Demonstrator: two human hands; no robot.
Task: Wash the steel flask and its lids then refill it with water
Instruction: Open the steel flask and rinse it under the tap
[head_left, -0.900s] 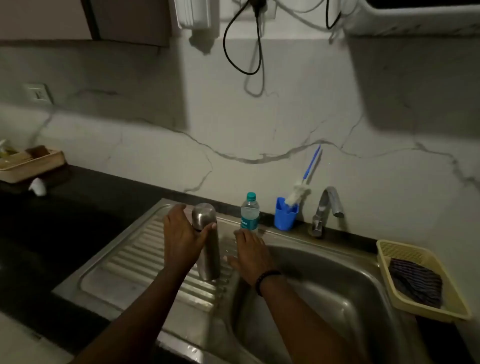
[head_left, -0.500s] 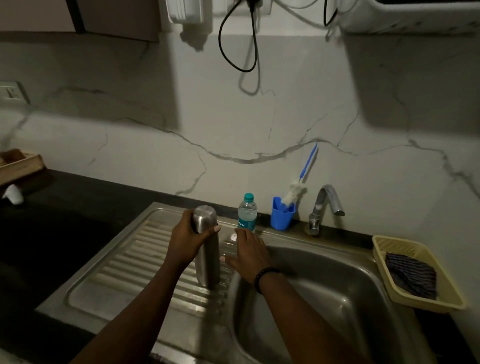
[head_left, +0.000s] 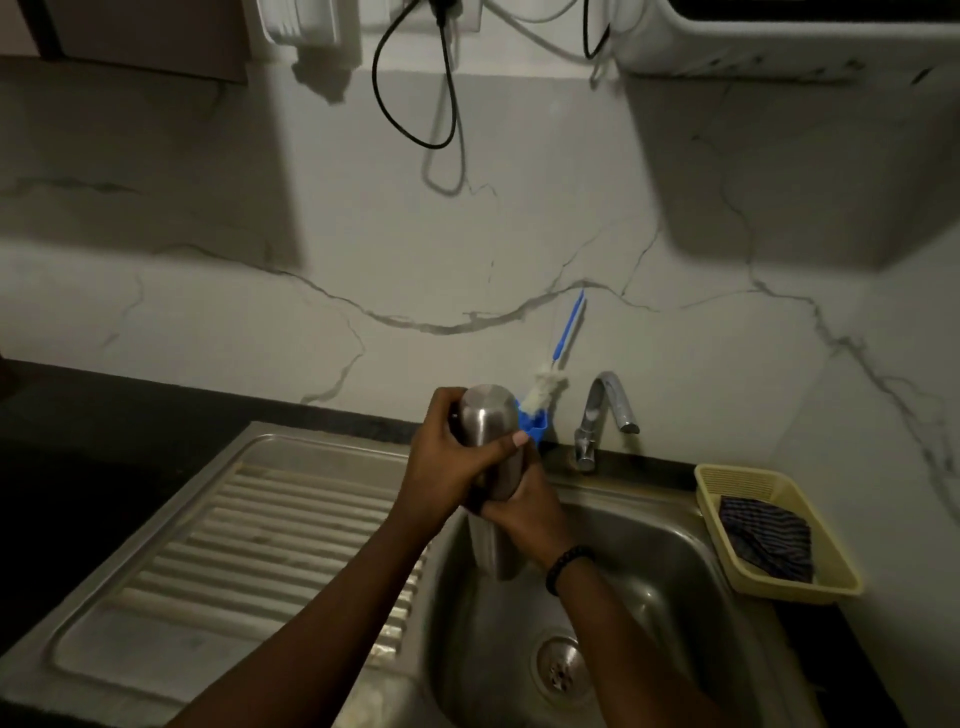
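The sink basin (head_left: 649, 597) is brushed stainless steel with rounded corners and a round perforated drain (head_left: 562, 670) in its floor. To its left lies the ribbed steel drainboard (head_left: 249, 540), pressed with parallel grooves.

The steel flask (head_left: 491, 447) is held upright above the left side of the basin, clear of its floor. It is a slim cylinder with a matte brushed finish and a flat, round-edged top cap; its lower body shows below the hands.

The left hand (head_left: 447, 467) wraps the upper body just under the cap, thumb across the front. The right hand (head_left: 524, 512) grasps the flask at mid-body from the right; a dark beaded band sits on that wrist.

To the right, on the black counter (head_left: 104, 415), a yellow plastic basket (head_left: 774, 540) with a slotted wall holds a dark striped cloth (head_left: 769, 538).

Behind the flask, a blue cup (head_left: 535, 423) holds a bottle brush (head_left: 550, 379) with white bristles and a blue handle. A curved chrome tap (head_left: 605, 415) stands just right of it against the veined marble wall
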